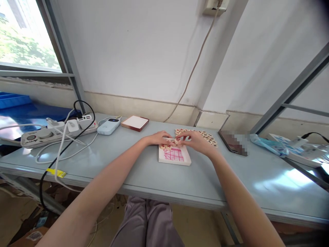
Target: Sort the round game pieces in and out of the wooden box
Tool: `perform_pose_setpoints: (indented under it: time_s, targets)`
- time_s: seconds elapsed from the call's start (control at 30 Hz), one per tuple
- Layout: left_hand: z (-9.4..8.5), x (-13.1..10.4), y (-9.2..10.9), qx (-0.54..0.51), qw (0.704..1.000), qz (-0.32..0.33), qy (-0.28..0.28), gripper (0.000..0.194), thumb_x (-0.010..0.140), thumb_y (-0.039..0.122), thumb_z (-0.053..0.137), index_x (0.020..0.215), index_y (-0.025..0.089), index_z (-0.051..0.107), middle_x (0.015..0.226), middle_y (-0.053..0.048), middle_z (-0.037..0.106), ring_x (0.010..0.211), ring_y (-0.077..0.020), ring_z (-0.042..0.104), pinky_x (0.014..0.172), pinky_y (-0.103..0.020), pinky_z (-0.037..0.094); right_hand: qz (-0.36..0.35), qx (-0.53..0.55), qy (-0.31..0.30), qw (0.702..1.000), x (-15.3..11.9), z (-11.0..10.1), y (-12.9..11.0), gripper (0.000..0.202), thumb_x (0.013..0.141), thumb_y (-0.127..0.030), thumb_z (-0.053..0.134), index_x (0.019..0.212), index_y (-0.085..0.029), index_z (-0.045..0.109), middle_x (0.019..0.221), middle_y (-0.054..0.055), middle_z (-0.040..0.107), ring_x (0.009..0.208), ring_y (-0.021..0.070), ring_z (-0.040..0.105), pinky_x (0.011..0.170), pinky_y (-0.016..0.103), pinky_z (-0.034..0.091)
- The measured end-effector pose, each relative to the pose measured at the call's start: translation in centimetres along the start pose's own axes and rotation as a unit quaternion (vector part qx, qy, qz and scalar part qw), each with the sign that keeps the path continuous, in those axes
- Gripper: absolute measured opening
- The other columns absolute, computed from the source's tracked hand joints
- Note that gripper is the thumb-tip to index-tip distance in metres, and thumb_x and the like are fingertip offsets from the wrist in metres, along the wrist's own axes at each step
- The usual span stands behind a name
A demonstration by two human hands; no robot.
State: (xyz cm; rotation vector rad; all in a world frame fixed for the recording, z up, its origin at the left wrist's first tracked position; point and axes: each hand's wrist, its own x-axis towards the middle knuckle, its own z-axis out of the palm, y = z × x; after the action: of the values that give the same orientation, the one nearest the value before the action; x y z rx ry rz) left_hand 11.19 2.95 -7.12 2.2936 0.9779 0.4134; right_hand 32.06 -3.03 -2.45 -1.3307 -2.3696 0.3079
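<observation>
A shallow white box (174, 159) with pink scribbled lines inside lies on the table in front of me. Several round Chinese chess pieces (164, 146) sit along its far left part. My right hand (194, 140) is over the box's far right corner, its thumb and fingers pinching a Chinese chess piece (177, 141). At the far left corner, my left hand (159, 138) has its fingers bent against the pieces; whether it grips one is hard to see. Beyond my right hand spreads a group of more Chinese chess pieces (209, 138), partly hidden by it.
A box lid (135, 122) and a pale blue power bank (109, 126) lie to the left, beside a power strip (38, 137) with loose cables. A dark phone-like device (231, 142) lies right of the pieces. Farther right is a plastic bag (268, 145).
</observation>
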Motion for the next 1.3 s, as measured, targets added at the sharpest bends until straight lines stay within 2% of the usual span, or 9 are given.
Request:
perform_pose_setpoints:
  time_s: [0.1, 0.3, 0.47, 0.67, 0.77, 0.93, 1.03, 1.13, 1.3]
  targets:
    - [0.0, 0.1, -0.2, 0.001, 1.000, 0.004, 0.003, 0.057, 0.070, 0.057, 0.052, 0.117, 0.025, 0.054, 0.123, -0.003, 0.050, 0.115, -0.0211, 0.042, 0.095, -0.027, 0.034, -0.030, 0.026, -0.031, 0.999, 0.0, 0.2, -0.7, 0.033, 0.073, -0.034, 0.059, 0.104, -0.025, 0.064, 0.096, 0.002, 0.066, 0.084, 0.0178, 0.057, 0.073, 0.029, 0.043]
    - [-0.1, 0.3, -0.4, -0.024, 1.000, 0.018, -0.002, 0.051, 0.071, 0.052, 0.054, 0.113, 0.022, 0.058, 0.121, -0.004, 0.051, 0.113, -0.0214, 0.045, 0.094, -0.027, 0.035, -0.015, -0.053, -0.083, 0.995, -0.1, 0.8, -1.1, 0.023, 0.069, -0.026, 0.061, 0.092, -0.026, 0.065, 0.084, 0.000, 0.064, 0.078, 0.0164, 0.057, 0.067, 0.026, 0.040]
    - [-0.1, 0.1, -0.1, -0.020, 1.000, 0.013, 0.004, 0.053, 0.071, 0.053, 0.054, 0.113, 0.021, 0.057, 0.122, -0.003, 0.051, 0.114, -0.0220, 0.044, 0.095, -0.027, 0.035, -0.029, -0.078, -0.059, 0.995, -0.1, 1.4, -0.9, 0.028, 0.070, -0.028, 0.060, 0.099, -0.026, 0.058, 0.089, 0.000, 0.061, 0.078, 0.0150, 0.055, 0.063, 0.024, 0.038]
    - [-0.1, 0.0, 0.1, -0.038, 0.999, 0.007, 0.007, 0.053, 0.069, 0.051, 0.057, 0.111, 0.018, 0.058, 0.123, -0.005, 0.052, 0.112, -0.0223, 0.047, 0.093, -0.027, 0.037, 0.009, -0.135, -0.057, 0.989, -0.1, 1.3, -1.3, 0.012, 0.069, -0.031, 0.063, 0.077, -0.024, 0.058, 0.073, -0.003, 0.063, 0.068, 0.0145, 0.054, 0.054, 0.024, 0.032]
    - [-0.2, 0.0, 0.0, -0.084, 0.996, 0.026, -0.014, 0.051, 0.071, 0.050, 0.056, 0.111, 0.018, 0.058, 0.120, -0.004, 0.055, 0.108, -0.0208, 0.050, 0.089, -0.026, 0.039, -0.006, -0.115, -0.034, 0.993, -0.1, 0.9, -1.2, 0.010, 0.075, -0.035, 0.058, 0.080, -0.026, 0.061, 0.078, -0.003, 0.065, 0.071, 0.0149, 0.056, 0.059, 0.025, 0.035]
    - [0.3, 0.2, 0.7, -0.067, 0.997, -0.001, 0.027, 0.045, 0.076, 0.051, 0.049, 0.107, 0.021, 0.060, 0.110, -0.004, 0.061, 0.101, -0.0200, 0.053, 0.086, -0.029, 0.041, 0.009, -0.169, 0.124, 0.978, 0.1, 1.0, 1.5, 0.034, 0.087, -0.019, 0.031, 0.107, -0.024, 0.059, 0.105, 0.004, 0.064, 0.092, 0.0212, 0.055, 0.070, 0.032, 0.040]
    - [1.0, 0.4, 1.6, 0.020, 0.995, -0.044, 0.087, 0.045, 0.073, 0.057, 0.049, 0.100, 0.024, 0.064, 0.107, -0.002, 0.062, 0.106, -0.0231, 0.049, 0.093, -0.033, 0.036, -0.046, -0.214, 0.083, 0.972, 0.3, 1.9, 3.6, 0.052, 0.081, -0.003, 0.029, 0.124, -0.024, 0.050, 0.127, 0.003, 0.052, 0.111, 0.0221, 0.046, 0.085, 0.036, 0.039]
    - [1.5, 0.5, 2.2, 0.055, 0.994, -0.040, 0.086, 0.047, 0.071, 0.058, 0.050, 0.102, 0.025, 0.063, 0.113, -0.002, 0.058, 0.110, -0.0242, 0.045, 0.095, -0.033, 0.034, -0.070, -0.228, 0.033, 0.971, 0.6, 2.8, 4.7, 0.052, 0.082, -0.006, 0.031, 0.127, -0.027, 0.047, 0.136, 0.001, 0.043, 0.120, 0.0212, 0.039, 0.096, 0.038, 0.034]
    - [1.6, 0.5, 2.1, 0.048, 0.996, 0.015, 0.070, 0.046, 0.070, 0.053, 0.056, 0.105, 0.023, 0.061, 0.115, -0.003, 0.056, 0.114, -0.0240, 0.042, 0.095, -0.031, 0.034, -0.036, -0.203, 0.027, 0.978, 0.8, 3.0, 4.4, 0.033, 0.086, -0.018, 0.038, 0.112, -0.023, 0.057, 0.122, 0.006, 0.055, 0.113, 0.0209, 0.046, 0.093, 0.036, 0.035]
